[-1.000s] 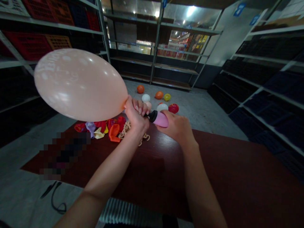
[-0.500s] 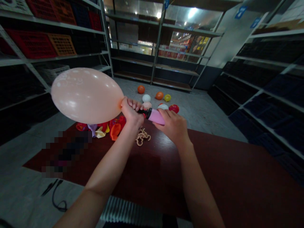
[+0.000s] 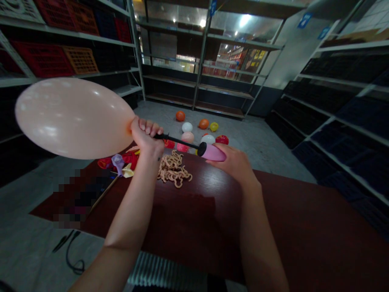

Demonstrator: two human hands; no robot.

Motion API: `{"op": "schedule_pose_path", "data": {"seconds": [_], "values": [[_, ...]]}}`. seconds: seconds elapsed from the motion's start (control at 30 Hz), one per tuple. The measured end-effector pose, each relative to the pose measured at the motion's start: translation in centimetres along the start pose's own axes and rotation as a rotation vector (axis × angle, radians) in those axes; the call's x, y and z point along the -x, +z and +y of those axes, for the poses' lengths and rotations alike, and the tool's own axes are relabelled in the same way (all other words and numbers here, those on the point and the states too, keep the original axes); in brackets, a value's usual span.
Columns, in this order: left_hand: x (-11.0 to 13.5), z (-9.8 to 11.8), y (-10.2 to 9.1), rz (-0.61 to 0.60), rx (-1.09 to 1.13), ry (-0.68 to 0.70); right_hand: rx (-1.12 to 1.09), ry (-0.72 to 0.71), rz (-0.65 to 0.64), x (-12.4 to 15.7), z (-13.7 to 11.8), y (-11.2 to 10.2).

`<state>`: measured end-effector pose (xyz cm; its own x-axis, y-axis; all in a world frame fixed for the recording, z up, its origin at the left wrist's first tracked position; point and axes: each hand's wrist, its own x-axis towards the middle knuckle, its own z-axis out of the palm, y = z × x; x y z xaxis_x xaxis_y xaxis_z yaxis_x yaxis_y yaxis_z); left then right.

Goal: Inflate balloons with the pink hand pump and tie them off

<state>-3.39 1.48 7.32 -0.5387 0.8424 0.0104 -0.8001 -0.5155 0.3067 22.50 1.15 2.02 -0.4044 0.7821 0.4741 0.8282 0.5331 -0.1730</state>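
A large peach balloon [image 3: 75, 117], well inflated, points left from my left hand [image 3: 147, 136]. That hand is closed around the balloon's neck and the black end of a hand pump. My right hand [image 3: 235, 162] is wrapped round the pink barrel of the balloon pump [image 3: 214, 152]. Between the hands the pump's thin black rod shows, drawn out long. Beneath my left wrist lies a heap of tan, curly strands [image 3: 173, 169] on the dark red table [image 3: 194, 227]. Limp balloons [image 3: 121, 163] in red, purple and cream lie left of it, partly behind my forearm.
Beyond the table several inflated balloons rest on the floor, among them an orange balloon [image 3: 180, 116] and a white balloon [image 3: 187, 127]. A shelf rack [image 3: 197, 85] stands behind them. Red crates [image 3: 42, 59] fill shelves at left. A black cable [image 3: 73, 259] lies on the floor.
My left hand has moved left with the balloon, and my right hand slightly right. The pump is pulled apart, exposing its rod. More of the tan strands now shows.
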Motion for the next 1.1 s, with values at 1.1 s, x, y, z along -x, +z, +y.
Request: {"op": "schedule_pose_path", "data": {"seconds": [1.1], "values": [[3.7,-7.9,-1.1,-0.028,-0.121,-0.095,0.128,0.008,-0.015,-0.5,-4.5,0.8]]}}
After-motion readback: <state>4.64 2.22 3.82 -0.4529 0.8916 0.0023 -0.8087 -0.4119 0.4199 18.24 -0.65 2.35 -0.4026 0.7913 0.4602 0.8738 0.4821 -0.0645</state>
